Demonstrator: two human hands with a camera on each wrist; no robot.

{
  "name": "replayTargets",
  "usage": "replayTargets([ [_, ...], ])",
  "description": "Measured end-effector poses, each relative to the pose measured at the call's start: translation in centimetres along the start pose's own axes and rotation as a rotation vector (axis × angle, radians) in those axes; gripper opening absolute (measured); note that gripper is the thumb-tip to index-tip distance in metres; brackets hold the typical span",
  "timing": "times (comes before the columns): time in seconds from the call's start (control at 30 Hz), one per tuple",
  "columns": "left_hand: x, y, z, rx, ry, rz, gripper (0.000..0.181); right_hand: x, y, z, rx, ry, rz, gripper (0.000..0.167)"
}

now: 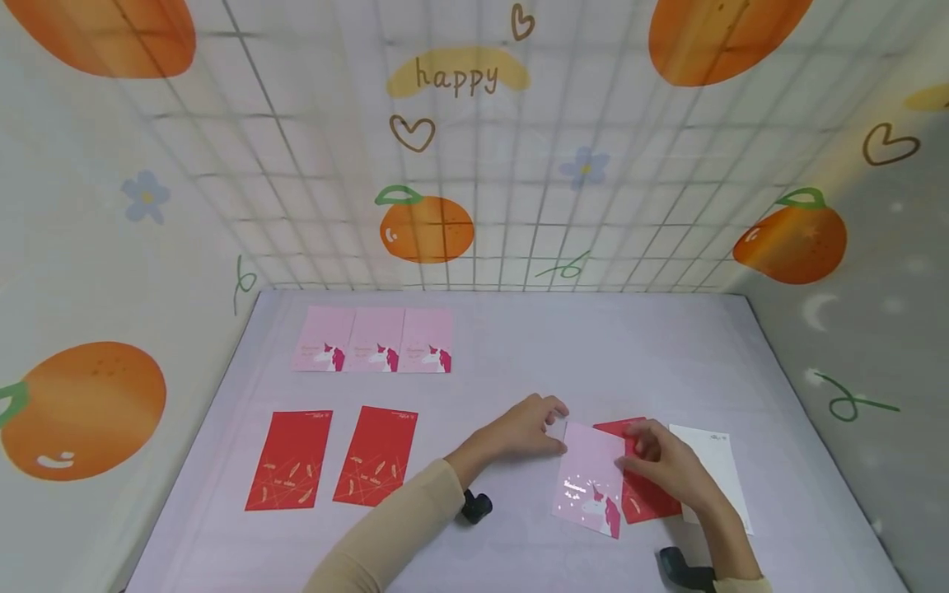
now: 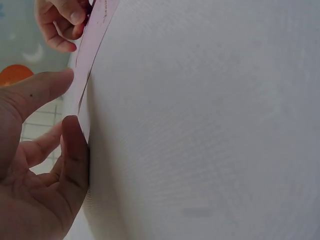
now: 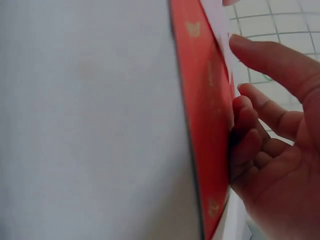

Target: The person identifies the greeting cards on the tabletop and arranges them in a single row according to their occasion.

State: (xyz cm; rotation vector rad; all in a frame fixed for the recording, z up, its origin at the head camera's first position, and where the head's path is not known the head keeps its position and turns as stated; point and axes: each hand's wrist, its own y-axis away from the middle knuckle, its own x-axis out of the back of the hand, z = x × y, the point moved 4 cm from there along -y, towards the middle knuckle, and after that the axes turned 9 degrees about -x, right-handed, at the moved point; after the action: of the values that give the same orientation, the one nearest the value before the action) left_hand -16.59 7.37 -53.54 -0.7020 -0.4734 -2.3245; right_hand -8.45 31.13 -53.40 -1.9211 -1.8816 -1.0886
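A pink unicorn card (image 1: 586, 469) lies at a slant at right of centre, overlapping a red envelope (image 1: 651, 498). My left hand (image 1: 522, 430) is at the card's upper left, thumb and forefinger spread apart and touching its edge. At the card's right edge, my right hand (image 1: 670, 465) touches it with the thumb, other fingers bent over the red envelope. In the left wrist view the pink card (image 2: 92, 55) spans from one hand to the other. The right wrist view shows a gap between my thumb (image 3: 270, 57) and bent fingers, beside the red envelope (image 3: 200, 110).
Three pink unicorn cards (image 1: 376, 338) lie side by side at the back left. Two red envelopes (image 1: 289, 461) are spaced apart at the front left. A white card (image 1: 715, 469) sits under my right forearm. Patterned cloth walls enclose the table (image 1: 519, 346).
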Motion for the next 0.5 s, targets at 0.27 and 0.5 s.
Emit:
replayTargets([
  [0.27,-0.34,-0.12,0.46,0.005,-0.156,-0.021,0.057,-0.23,-0.22,0.19,0.022,0.046,0.012,0.062],
  [0.5,-0.59,-0.16,0.73,0.026,-0.216,-0.014,0.054,-0.27,-0.18,0.09,0.018,0.049,0.013,0.060],
])
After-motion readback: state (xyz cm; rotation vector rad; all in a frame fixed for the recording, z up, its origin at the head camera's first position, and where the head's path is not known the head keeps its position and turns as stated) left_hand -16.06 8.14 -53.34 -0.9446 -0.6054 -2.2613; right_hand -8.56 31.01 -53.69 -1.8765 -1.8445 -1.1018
